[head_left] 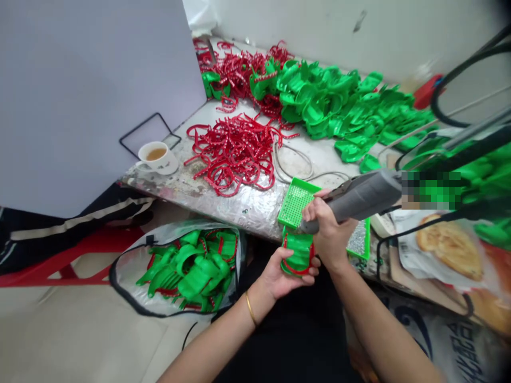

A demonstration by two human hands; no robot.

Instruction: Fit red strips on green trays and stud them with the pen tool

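Observation:
My left hand grips a green plastic part with a red strip along its edge, held just off the table's front edge. My right hand is wrapped round a grey electric screwdriver, whose lower end is over the top of that part. Its tip is hidden behind my fingers, so I cannot tell whether it touches. Just beyond my hands lies a green perforated basket. Right of my right hand is a green-rimmed tray with small silvery pieces in it.
Red strips lie heaped on the table, with green parts piled behind. A cup of tea stands left. A clear bag below holds assembled parts. Flatbread and cables are on the right.

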